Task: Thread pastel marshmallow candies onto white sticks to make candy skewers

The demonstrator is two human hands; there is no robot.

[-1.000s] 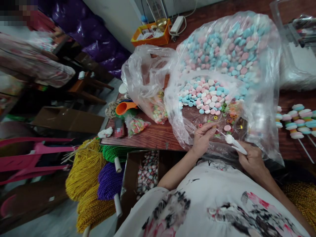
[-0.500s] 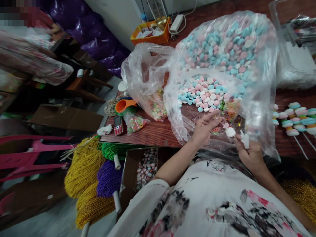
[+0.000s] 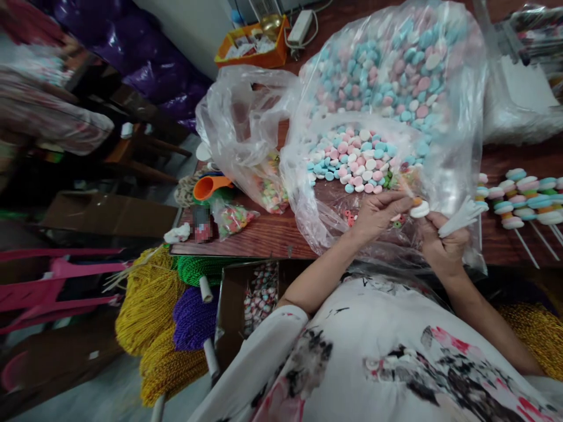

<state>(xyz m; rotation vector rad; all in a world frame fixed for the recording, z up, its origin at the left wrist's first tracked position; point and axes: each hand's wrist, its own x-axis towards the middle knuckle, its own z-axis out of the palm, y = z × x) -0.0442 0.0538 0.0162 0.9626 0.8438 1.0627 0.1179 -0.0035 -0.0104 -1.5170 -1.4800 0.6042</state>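
Observation:
My left hand (image 3: pixel 382 212) is closed in a pinch, its fingertips on a small orange piece (image 3: pixel 416 201). Just beyond them is a round white candy (image 3: pixel 420 210), apparently on a thin stick whose upper end shows faintly. My right hand (image 3: pixel 444 243) is closed around a bundle of white sticks (image 3: pixel 461 217) that fans out to the right, and its fingertips touch the white candy's lower edge. Under both hands lies an open clear plastic bag (image 3: pixel 303 193) with pink, blue and white candies (image 3: pixel 358 158) in its mouth. Small red ring pieces (image 3: pixel 350 217) lie beside my left hand.
Finished candy sticks (image 3: pixel 523 196) lie at the right. Left on the table are an orange scoop (image 3: pixel 210 187), a small bag of coloured pieces (image 3: pixel 233 220) and an orange tray (image 3: pixel 253 55). Rope bundles (image 3: pixel 152 293) and an open box (image 3: pixel 231 305) stand below the table edge.
My left hand has moved right, from the loose pieces to the white candy, with an orange piece now at its fingertips. The stick bundle in my right hand has swung out to the right.

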